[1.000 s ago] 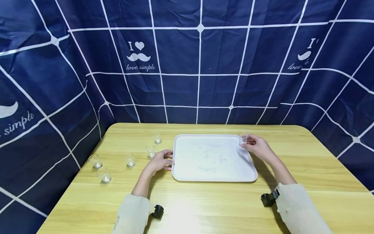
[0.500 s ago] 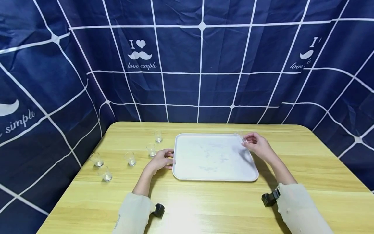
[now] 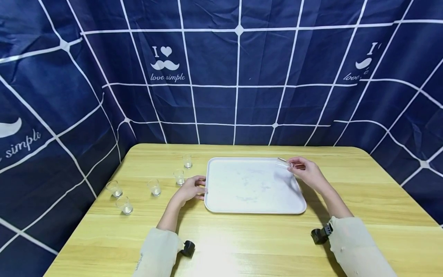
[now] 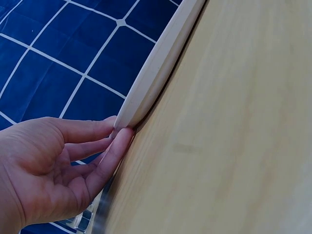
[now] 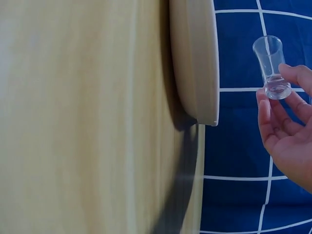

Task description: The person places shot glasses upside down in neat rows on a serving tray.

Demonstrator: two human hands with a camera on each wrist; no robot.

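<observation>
A white tray (image 3: 254, 209) lies in the middle of the wooden table (image 3: 242, 246). My left hand (image 3: 192, 189) rests against the tray's left rim (image 4: 146, 87) with nearly straight fingers (image 4: 109, 156) touching it. My right hand (image 3: 308, 173) pinches a small clear glass (image 3: 283, 163) by its base, tilted over the tray's far right corner. In the right wrist view the glass (image 5: 271, 66) sits at my fingertips (image 5: 287, 73), apart from the tray edge (image 5: 200, 63).
Several small clear glasses stand on the table left of the tray: one (image 3: 187, 161) farthest back, one (image 3: 179, 177) near my left hand, others (image 3: 153, 187) (image 3: 113, 188) (image 3: 124, 205) further left. A dark blue curtain (image 3: 238, 77) encloses the table.
The right hand has lifted the glass a little and tipped it toward the tray. The left hand has stayed on the tray's left rim.
</observation>
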